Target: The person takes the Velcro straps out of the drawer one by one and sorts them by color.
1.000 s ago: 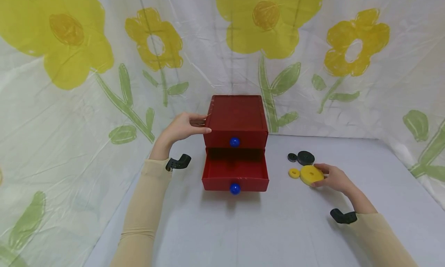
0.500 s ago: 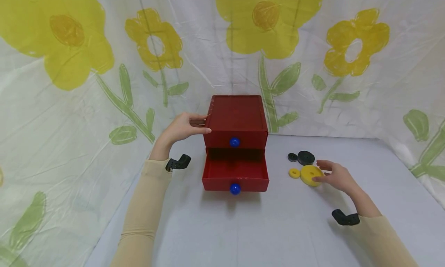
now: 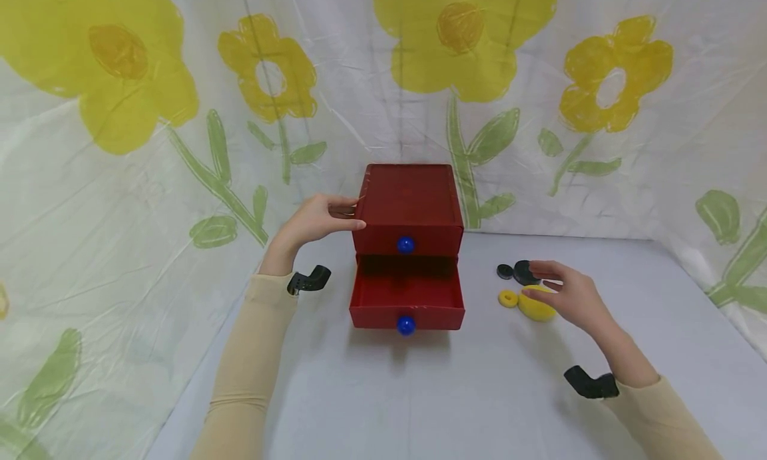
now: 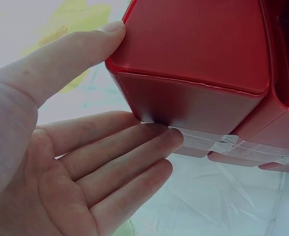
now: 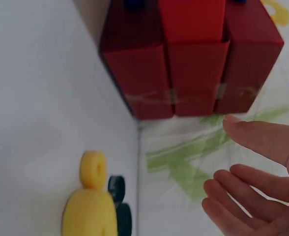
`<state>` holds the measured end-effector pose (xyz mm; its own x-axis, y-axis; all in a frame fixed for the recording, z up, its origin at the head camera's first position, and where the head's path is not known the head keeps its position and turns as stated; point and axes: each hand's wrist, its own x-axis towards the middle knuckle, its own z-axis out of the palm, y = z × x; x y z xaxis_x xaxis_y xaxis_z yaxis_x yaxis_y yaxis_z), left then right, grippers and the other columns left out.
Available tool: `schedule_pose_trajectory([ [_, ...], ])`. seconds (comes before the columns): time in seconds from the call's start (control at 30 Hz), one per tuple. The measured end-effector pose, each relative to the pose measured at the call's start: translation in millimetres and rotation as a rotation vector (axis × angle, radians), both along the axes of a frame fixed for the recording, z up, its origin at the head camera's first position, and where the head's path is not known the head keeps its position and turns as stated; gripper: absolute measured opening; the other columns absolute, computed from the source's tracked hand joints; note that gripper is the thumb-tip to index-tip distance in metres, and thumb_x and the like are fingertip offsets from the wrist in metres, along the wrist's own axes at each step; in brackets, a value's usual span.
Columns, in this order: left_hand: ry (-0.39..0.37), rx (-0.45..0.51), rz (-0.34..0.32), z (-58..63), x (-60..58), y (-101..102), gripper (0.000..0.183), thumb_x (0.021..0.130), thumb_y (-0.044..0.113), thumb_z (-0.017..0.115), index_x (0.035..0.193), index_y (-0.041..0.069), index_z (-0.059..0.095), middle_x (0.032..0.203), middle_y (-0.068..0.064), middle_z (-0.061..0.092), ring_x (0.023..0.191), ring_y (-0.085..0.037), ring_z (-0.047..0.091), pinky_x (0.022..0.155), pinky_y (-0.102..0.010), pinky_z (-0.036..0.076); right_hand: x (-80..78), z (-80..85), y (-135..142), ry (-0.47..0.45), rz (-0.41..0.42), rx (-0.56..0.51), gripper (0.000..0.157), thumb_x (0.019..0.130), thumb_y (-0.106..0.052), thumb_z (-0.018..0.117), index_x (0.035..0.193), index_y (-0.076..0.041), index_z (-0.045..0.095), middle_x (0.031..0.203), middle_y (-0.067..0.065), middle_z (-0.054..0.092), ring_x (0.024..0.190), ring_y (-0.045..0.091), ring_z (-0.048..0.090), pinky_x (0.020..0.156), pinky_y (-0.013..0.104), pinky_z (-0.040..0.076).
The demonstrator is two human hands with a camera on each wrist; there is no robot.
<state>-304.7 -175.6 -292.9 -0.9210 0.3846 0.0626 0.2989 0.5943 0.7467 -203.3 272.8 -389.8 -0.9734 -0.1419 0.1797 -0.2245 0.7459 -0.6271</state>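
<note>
A red drawer cabinet [image 3: 410, 195] with blue knobs stands against the back sheet, its lower visible drawer [image 3: 377, 317] pulled out. My left hand [image 3: 314, 220] rests on its left side, fingers straight, thumb on the front corner [image 4: 117, 37]. On the right, my right hand [image 3: 572, 297] hovers over a large yellow disc [image 3: 536, 311], partly covering it from the head camera. Its fingers [image 5: 247, 196] are loosely extended with nothing between them. Beside that disc lie a small yellow ring-like disc [image 3: 507, 299], a large black disc [image 3: 523, 271] and a small black one [image 3: 505, 271].
A pale cloth covers the table [image 3: 371, 400]. Behind and at both sides hangs a white sheet with painted yellow flowers [image 3: 460, 27]. The blue knob [image 3: 405, 325] of the pulled-out drawer sticks out toward the front.
My right hand has let go of the large yellow disc, drawn back a little, then lifted and shifted left above it. My left hand and the cabinet stay in place.
</note>
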Motion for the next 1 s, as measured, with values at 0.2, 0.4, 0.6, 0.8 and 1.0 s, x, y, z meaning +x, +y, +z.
schedule_pose_trajectory([
  [0.2,0.009,0.003,0.0,-4.5,-4.7,-4,0.068,0.077,0.048,0.074,0.135,0.019,0.055,0.127,-0.005,0.062,0.117,-0.02,0.059,0.098,-0.044,0.047,7.3,9.3,-23,0.045,0.022,-0.036,0.058,0.083,-0.032,0.073,0.128,-0.002,0.055,0.124,0.019,0.06,0.111,0.036,0.06,0.09,0.041,0.049],
  [0.4,0.021,-0.01,0.001,-3.6,-3.0,-4,0.069,0.077,0.051,0.074,0.136,0.02,0.054,0.126,-0.004,0.063,0.116,-0.019,0.059,0.097,-0.043,0.048,15.6,14.3,-45,0.065,0.05,-0.073,0.052,0.082,-0.035,0.074,0.123,-0.007,0.06,0.118,0.012,0.065,0.103,0.029,0.065,0.085,0.036,0.053],
  [0.6,0.018,-0.005,0.0,-3.4,-2.7,-2,0.069,0.077,0.05,0.074,0.136,0.021,0.054,0.125,-0.004,0.063,0.115,-0.018,0.06,0.096,-0.043,0.049,25.6,19.6,-65,0.09,0.101,-0.098,0.043,0.083,-0.035,0.073,0.119,-0.013,0.063,0.111,0.005,0.068,0.095,0.021,0.068,0.077,0.021,0.055],
  [0.8,0.005,0.002,0.005,-3.1,-3.6,-2,0.068,0.077,0.049,0.074,0.135,0.021,0.055,0.127,-0.004,0.062,0.117,-0.02,0.059,0.097,-0.044,0.048,34.6,24.1,-89,0.125,0.159,-0.134,0.033,0.081,-0.027,0.076,0.11,-0.014,0.067,0.1,0.0,0.071,0.084,0.009,0.069,0.073,0.018,0.055],
  [1.0,-0.007,0.001,0.005,-1.0,-1.2,-1,0.066,0.08,0.042,0.074,0.137,0.017,0.052,0.13,-0.008,0.06,0.119,-0.023,0.057,0.098,-0.046,0.047,41.6,24.4,-109,0.103,0.216,-0.137,0.032,0.08,-0.024,0.077,0.108,-0.01,0.069,0.098,0.001,0.072,0.085,0.011,0.07,0.072,0.022,0.056],
])
